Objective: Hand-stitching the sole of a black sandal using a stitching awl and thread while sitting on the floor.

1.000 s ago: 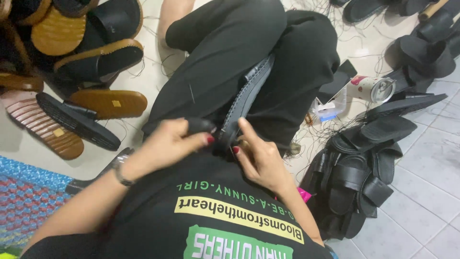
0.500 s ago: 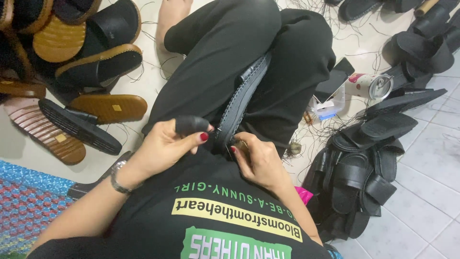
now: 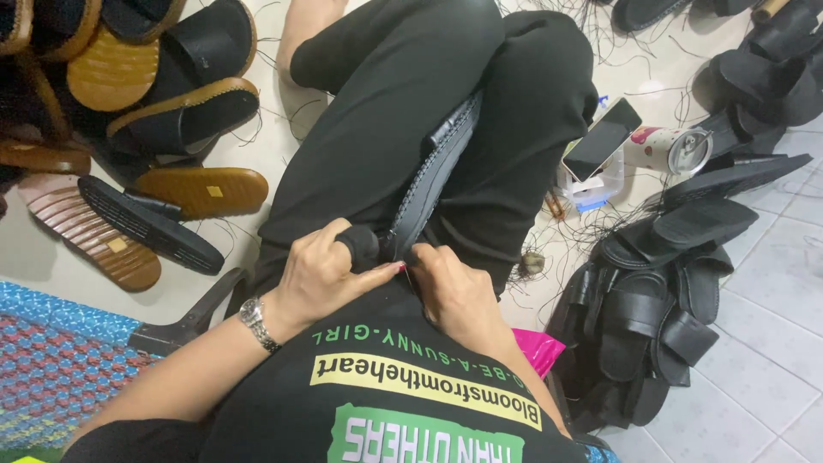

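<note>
Your left hand [image 3: 321,274] is curled with its fingers [image 3: 364,247] closed around a black strap piece at the near end of the dark sandal sole [image 3: 433,176], which lies on edge along your lap between your crossed legs in black trousers [image 3: 411,77], its far end pointing away from you toward your knees. Your right hand [image 3: 454,287] sits just beside the left, touching the same near end of the sole; its fingers are bent in and pinched at the edge of the sole, though what they pinch is too small to tell. A metal wristwatch [image 3: 257,319] is on your left wrist. You sit on a pale tiled floor [image 3: 763,386] strewn with loose dark threads. To your left lies a heap of sandals with tan and brown soles [image 3: 146,103], some turned sole-up, and a blue and red woven mat [image 3: 51,369] shows at the lower left corner. To your right a pile of black sandals [image 3: 660,291] rests near your thigh, and beyond it a phone [image 3: 603,139] leans on a small clear box, with a tin can [image 3: 669,150] lying on its side just beside it. A pink plastic bag [image 3: 536,350] peeks out by your right elbow.
</note>
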